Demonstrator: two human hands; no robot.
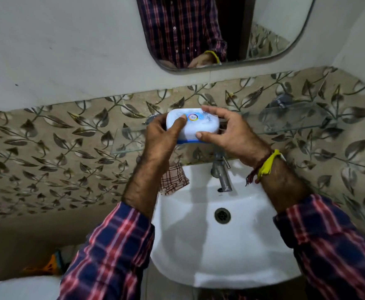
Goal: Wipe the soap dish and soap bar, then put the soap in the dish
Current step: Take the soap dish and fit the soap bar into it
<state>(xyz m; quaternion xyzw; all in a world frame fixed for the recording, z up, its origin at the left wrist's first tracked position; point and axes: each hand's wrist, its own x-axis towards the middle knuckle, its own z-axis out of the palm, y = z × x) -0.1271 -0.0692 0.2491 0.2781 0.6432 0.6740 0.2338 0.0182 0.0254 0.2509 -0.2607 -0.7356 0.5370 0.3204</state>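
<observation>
A white soap dish (193, 124) with a lid, a round coloured sticker and a blue base is held above the glass shelf (296, 124) in front of the leaf-patterned tiles. My left hand (160, 139) grips its left end, thumb on the lid. My right hand (227, 131) grips its right end, fingers over the far edge and thumb at the near corner. The soap bar is not visible; the lid hides the inside. A checked cloth (174, 178) lies on the sink's back left rim, partly hidden by my left forearm.
A white sink (199, 245) with a drain (222, 215) sits below, a metal tap (221, 174) at its back. A mirror (220, 29) hangs on the wall above. A white object (21, 289) and something orange (51, 266) sit at lower left.
</observation>
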